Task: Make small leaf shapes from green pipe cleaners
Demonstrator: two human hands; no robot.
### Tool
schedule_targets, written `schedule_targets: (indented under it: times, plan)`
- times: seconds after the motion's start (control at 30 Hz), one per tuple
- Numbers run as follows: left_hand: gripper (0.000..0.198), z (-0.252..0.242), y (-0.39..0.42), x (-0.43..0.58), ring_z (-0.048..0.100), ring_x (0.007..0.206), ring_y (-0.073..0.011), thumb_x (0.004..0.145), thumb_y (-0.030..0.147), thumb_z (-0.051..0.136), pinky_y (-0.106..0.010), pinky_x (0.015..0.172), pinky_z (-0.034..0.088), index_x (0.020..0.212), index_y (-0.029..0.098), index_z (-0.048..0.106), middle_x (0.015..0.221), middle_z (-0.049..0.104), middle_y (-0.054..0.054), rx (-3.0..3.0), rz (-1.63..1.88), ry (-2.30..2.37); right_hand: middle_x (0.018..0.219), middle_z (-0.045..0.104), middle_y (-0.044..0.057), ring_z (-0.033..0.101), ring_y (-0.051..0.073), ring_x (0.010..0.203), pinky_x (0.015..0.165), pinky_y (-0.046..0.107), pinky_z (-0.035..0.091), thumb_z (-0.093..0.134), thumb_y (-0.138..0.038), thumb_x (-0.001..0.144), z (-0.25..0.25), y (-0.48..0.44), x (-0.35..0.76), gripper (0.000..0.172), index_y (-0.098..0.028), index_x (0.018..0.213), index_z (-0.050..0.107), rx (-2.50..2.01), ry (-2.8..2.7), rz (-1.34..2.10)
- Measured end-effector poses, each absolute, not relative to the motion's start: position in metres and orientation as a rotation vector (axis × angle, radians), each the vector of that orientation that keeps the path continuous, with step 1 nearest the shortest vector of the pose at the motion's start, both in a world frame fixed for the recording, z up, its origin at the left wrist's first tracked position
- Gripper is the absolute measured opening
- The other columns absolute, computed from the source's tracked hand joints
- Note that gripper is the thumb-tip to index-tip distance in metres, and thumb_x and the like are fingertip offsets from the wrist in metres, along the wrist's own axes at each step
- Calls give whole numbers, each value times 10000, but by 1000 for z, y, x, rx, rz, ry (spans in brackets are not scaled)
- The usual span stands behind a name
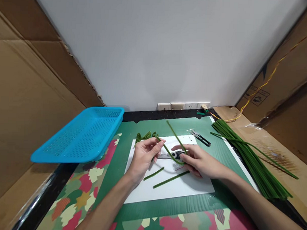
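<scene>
Head view. Landmark: white sheet [140, 191]. A bent green fuzzy stem [170, 155] is held above its middle. Left hand [147, 151]: thumb and forefinger pinched together on one end. Right hand [195, 160]: fingers curled, gripping the stem at its bend; a green length rises past the sheet's far edge, probably the same stem.

Handling (judged): very light, soft pile over a likely wire core; bends easily, keeps its shape, little slip. Best held by fingertips, near an end or at the bend.

On the sheet: two cut lengths [153, 173] toward its near side; a black-handled tool [178, 154], partly hidden, under the hands. Folded green pieces [143, 136] at its far left corner; snips [204, 139] off its far right; stem bundle [250, 158] right of it.

Markings: printed carton [257, 96], far right of the sheet, symbols too small to read. No brand legible.
</scene>
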State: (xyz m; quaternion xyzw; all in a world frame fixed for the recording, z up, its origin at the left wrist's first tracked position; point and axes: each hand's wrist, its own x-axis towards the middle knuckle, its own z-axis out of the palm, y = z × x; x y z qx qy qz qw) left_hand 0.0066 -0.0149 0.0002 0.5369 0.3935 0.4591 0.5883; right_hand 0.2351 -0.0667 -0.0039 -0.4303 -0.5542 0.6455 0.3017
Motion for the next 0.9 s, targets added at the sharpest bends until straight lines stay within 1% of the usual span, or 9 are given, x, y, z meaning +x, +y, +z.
schedule_targets:
  times: [0.03,0.17,0.2,0.33,0.5,0.67,0.77,0.83,0.9]
  plan:
    - [250,0,-15,6,508,581,-70,825,394,866,-152,449,422,866,154,810,749,638,-13,1261,1076,913,552,455,-104,359,76,376,350,176,312,541,-453,1053,-3,-70,234,458,-203,1436,522,-1119,-1472,1802]
    - [226,-1,-15,5,600,728,-89,838,386,857,-179,586,527,875,166,822,1145,717,-76,1214,1075,880,611,457,-98,334,76,404,345,174,353,561,-472,1046,-3,-79,230,482,-247,1468,494,-1038,-1389,2022]
    - [228,-2,-15,5,626,763,-102,848,388,850,-195,633,551,893,166,823,1189,721,-87,1193,1062,876,609,448,-99,327,75,409,347,171,354,565,-471,1045,-4,-80,229,477,-253,1464,498,-1030,-1370,2041]
    - [253,-5,-15,4,702,879,-174,870,396,834,-265,756,586,950,156,820,1160,770,-131,1134,1019,853,629,442,-89,323,77,440,351,157,359,552,-461,1048,-3,-83,227,436,-255,1431,525,-1031,-1353,2086]
    - [203,-6,-15,3,724,1060,-224,884,358,831,-289,866,571,944,164,813,1137,800,-131,1063,1011,781,641,411,-89,285,79,465,334,137,327,548,-421,1039,-3,-84,228,439,-241,1437,506,-982,-1293,2184]
    - [139,-4,-19,4,723,1101,-226,889,319,829,-320,935,554,913,183,811,1186,795,-114,1040,983,659,611,388,-107,217,61,418,326,134,281,549,-401,1019,-3,-85,225,478,-241,1463,476,-1005,-1180,2313]
    - [144,-2,-22,3,679,1232,-265,871,322,846,-365,1035,514,897,184,814,1289,761,-123,1064,936,569,586,364,-118,181,55,389,316,134,263,547,-338,982,-3,-86,220,497,-246,1467,483,-1001,-1151,2396]
    - [148,-1,-25,3,661,1276,-286,868,322,849,-392,1076,491,918,188,815,1318,750,-130,1070,900,544,582,367,-118,193,53,377,317,133,266,542,-292,951,-3,-87,217,515,-243,1462,494,-980,-1149,2431]
    - [151,-1,-27,3,689,1236,-283,883,321,836,-406,1087,488,944,185,813,1276,770,-137,1071,880,550,596,392,-109,229,51,378,325,133,279,536,-275,938,-3,-88,213,506,-237,1442,514,-980,-1162,2437]
